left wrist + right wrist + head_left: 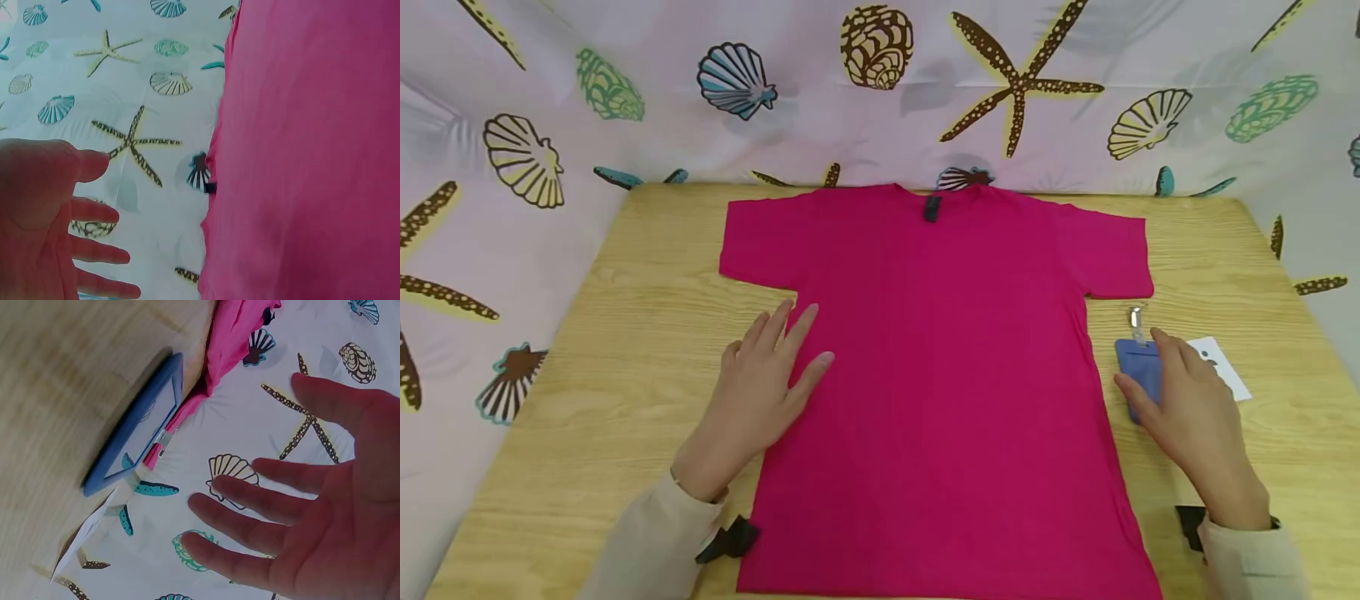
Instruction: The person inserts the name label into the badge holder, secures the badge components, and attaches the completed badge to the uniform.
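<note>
Setup state: pink T-shirt (955, 375) lies flat, face up, on the counter (625, 367), sleeves out, collar away from the person, dark neck label (932, 208) showing. Looks like a hands-ready stage: nothing gripped.

Left hand (756, 387): over the shirt's left edge, below the sleeve. Fingers (103, 250) well extended and parted, no hold on anything. Contact with the fabric: can't confirm from the head view.

Right hand (1202, 408): over the blue badge holder (1135, 360) and the white card (1223, 367), right of the shirt. Fingers extended, slightly bent, gaps between them, nothing held. Right wrist view shows them apart from both.

Containers: just the badge holder, lying near the shirt's right edge below the sleeve, metal clip (1136, 317) toward the far side. Its window appears to show only the seashell-print cloth (820, 108), so probably no insert, but glare and the steep angle make that unsure. The card is outside it, just beside.

Next move, my read: any pickup calls for lowering a hand and closing the fingers on an edge.
</note>
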Motion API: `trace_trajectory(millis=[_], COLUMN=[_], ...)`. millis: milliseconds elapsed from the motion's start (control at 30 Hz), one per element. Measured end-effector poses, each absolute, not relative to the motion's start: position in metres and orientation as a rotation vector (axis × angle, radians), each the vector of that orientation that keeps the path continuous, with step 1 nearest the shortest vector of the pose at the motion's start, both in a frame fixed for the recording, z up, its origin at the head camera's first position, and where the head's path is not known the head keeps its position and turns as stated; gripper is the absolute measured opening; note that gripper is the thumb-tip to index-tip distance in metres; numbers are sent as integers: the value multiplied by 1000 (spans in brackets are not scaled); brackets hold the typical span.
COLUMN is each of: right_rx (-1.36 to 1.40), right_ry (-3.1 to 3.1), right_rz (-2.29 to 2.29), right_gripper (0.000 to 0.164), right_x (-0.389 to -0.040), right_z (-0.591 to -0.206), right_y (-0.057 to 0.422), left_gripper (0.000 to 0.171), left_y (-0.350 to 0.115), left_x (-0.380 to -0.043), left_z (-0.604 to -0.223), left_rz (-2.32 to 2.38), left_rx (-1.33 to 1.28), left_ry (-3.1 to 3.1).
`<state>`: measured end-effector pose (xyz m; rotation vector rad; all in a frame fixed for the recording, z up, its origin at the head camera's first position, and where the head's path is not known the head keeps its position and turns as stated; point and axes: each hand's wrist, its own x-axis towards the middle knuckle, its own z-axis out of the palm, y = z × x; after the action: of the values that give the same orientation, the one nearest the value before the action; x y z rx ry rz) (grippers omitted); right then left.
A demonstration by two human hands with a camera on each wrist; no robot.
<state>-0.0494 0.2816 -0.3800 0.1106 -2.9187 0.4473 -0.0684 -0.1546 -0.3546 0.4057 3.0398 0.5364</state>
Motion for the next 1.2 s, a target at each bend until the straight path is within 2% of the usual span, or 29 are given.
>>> trace_trajectory(millis=[200,400,800,1200], right_rx=[-158,-292,-297,-286], right_ry=[-3160,-3262,-3321,-3359], right_rz=[502,493,505,501], right_gripper=[72,81,87,82], right_x=[-46,-40,-40,-44], right_z=[-379,-384,-390,-389], right_y=[286,292,293,291], left_gripper=[60,51,49,45], left_y=[-128,-81,-7,75], left_x=[-75,-79,-82,-90], left_z=[-358,-367,-372,-371], left_rz=[583,587,421,373], left_rx=[585,776,964,1064], left_ry=[3036,2919,2758,2698])
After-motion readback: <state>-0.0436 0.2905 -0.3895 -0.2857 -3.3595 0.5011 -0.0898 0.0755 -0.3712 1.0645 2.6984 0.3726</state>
